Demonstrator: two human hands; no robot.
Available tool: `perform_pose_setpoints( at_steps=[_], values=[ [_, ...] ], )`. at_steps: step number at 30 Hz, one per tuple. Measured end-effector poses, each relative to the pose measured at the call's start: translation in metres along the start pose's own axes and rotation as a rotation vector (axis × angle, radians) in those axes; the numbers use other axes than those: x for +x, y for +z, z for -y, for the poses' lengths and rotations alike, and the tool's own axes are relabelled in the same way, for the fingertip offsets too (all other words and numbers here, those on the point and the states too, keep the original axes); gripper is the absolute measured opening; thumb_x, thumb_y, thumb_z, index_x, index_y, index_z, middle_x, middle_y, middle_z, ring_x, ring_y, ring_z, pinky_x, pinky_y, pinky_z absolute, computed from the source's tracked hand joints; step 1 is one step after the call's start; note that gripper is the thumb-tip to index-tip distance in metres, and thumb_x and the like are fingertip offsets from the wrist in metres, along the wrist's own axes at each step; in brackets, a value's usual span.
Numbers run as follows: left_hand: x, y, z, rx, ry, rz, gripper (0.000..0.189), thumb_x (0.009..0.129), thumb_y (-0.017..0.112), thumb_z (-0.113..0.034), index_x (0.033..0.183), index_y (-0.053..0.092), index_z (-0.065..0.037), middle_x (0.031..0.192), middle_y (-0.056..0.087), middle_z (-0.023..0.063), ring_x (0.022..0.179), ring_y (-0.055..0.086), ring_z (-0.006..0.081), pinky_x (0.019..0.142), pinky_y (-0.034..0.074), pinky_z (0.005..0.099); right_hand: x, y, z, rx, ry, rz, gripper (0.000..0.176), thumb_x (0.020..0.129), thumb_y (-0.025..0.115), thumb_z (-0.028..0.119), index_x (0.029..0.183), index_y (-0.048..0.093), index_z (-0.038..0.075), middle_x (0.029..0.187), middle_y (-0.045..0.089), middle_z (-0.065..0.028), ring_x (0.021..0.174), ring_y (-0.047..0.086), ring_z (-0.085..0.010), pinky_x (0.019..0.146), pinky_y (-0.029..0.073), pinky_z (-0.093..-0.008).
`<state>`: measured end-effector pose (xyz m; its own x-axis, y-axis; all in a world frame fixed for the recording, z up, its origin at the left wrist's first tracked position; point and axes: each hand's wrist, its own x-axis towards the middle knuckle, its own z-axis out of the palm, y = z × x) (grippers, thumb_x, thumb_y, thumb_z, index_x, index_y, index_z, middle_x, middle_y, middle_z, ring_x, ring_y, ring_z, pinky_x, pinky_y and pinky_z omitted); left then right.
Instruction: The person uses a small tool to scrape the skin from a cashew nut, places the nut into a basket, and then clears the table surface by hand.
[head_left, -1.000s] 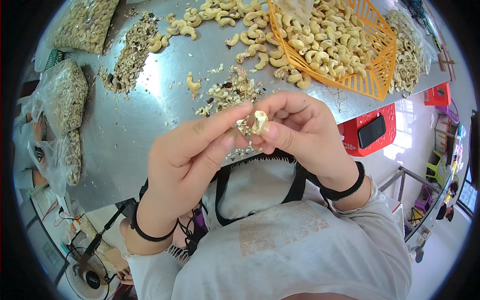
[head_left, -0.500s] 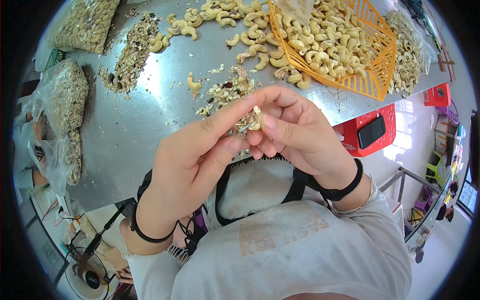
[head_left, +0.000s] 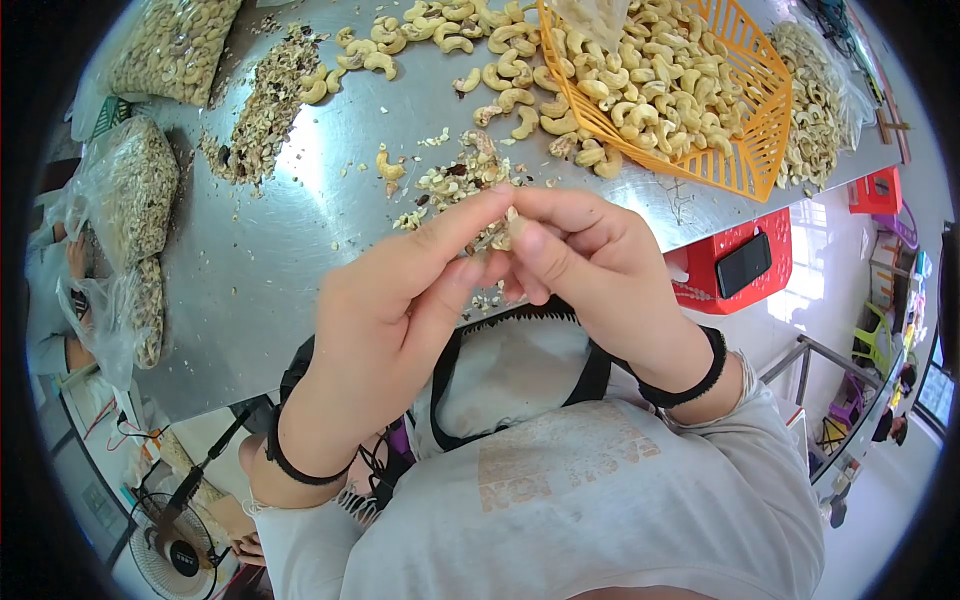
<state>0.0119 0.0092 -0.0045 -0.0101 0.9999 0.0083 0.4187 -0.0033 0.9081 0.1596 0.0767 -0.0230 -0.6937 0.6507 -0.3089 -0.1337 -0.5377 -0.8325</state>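
Note:
My left hand (head_left: 395,285) and my right hand (head_left: 592,250) meet just above the near part of the metal table (head_left: 250,310). Between the right thumb and fingers is a small pale cashew nut (head_left: 513,228), mostly covered by the fingertips. The left thumb and forefinger are pinched together against it; what they grip is hidden. Behind the hands lies a heap of cashew bits and skins (head_left: 462,180). One whole cashew (head_left: 388,165) with brown skin on it rests to the left of that heap.
An orange plastic basket (head_left: 765,160) full of cashews stands back right, loose cashews (head_left: 510,75) beside it. Crumbs (head_left: 265,110) and bags of nuts (head_left: 170,50) lie left. A phone (head_left: 743,265) is on a red stool (head_left: 700,295). Another person's arm (head_left: 75,265) shows far left.
The fingers have closed more tightly around the cashew, covering more of it. My right forefinger has come down to meet the left one. A thin bluish sliver at the left fingertips is now hidden.

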Motion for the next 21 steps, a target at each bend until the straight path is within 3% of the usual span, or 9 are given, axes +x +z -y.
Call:
perform_pose_setpoints(
  at_steps=[1,3,12,14,21],
  values=[
    [0.0003,0.0017,0.0000,0.015,-0.003,-0.017,0.034,0.077,0.047,0.001,0.111,0.048,-0.007,0.086,0.058,0.0108,0.074,0.057,0.0172,0.065,0.044,0.0237,0.0001,0.0009,-0.0032,0.000,0.000,0.000,0.028,0.080,0.052,0.013,0.103,0.049,-0.002,0.073,0.054,-0.0008,0.060,0.046,-0.0033,0.054,0.040,-0.0161],
    [0.0004,0.0038,0.0009,0.031,-0.006,-0.035,0.035,0.077,0.047,0.001,0.111,0.048,-0.007,0.087,0.058,0.0110,0.074,0.057,0.0177,0.065,0.044,0.0239,0.0015,0.0018,-0.0115,-0.172,-0.205,-0.024,0.028,0.078,0.056,0.012,0.102,0.050,-0.002,0.071,0.052,0.0011,0.060,0.045,-0.0024,0.053,0.039,-0.0160],
    [0.0004,0.0015,-0.0052,-0.114,-0.068,0.008,0.036,0.076,0.048,0.001,0.112,0.046,-0.004,0.094,0.057,0.0118,0.079,0.057,0.0172,0.068,0.043,0.0246,0.0008,0.0021,-0.0043,-0.083,-0.152,-0.010,0.026,0.077,0.056,0.010,0.099,0.050,-0.003,0.072,0.054,-0.0010,0.064,0.050,-0.0043,0.055,0.040,-0.0169],
    [-0.0008,0.0015,-0.0061,-0.178,-0.122,0.011,0.035,0.079,0.046,-0.004,0.114,0.045,-0.003,0.080,0.056,-0.0004,0.054,0.037,-0.0001,0.047,0.028,0.0129,0.0014,0.0000,-0.0047,-0.102,-0.167,0.011,0.025,0.077,0.056,0.010,0.098,0.051,-0.003,0.073,0.055,-0.0021,0.064,0.050,-0.0047,0.055,0.040,-0.0173],
    [0.0005,-0.0042,-0.0053,-0.182,-0.085,0.056,0.037,0.079,0.047,-0.005,0.115,0.044,-0.003,0.077,0.056,-0.0005,0.054,0.038,0.0007,0.048,0.031,0.0137,0.0008,-0.0011,-0.0020,-0.115,-0.172,0.054,0.020,0.075,0.058,0.009,0.091,0.055,-0.002,0.070,0.053,-0.0023,0.062,0.049,-0.0049,0.054,0.039,-0.0177]
  ],
)
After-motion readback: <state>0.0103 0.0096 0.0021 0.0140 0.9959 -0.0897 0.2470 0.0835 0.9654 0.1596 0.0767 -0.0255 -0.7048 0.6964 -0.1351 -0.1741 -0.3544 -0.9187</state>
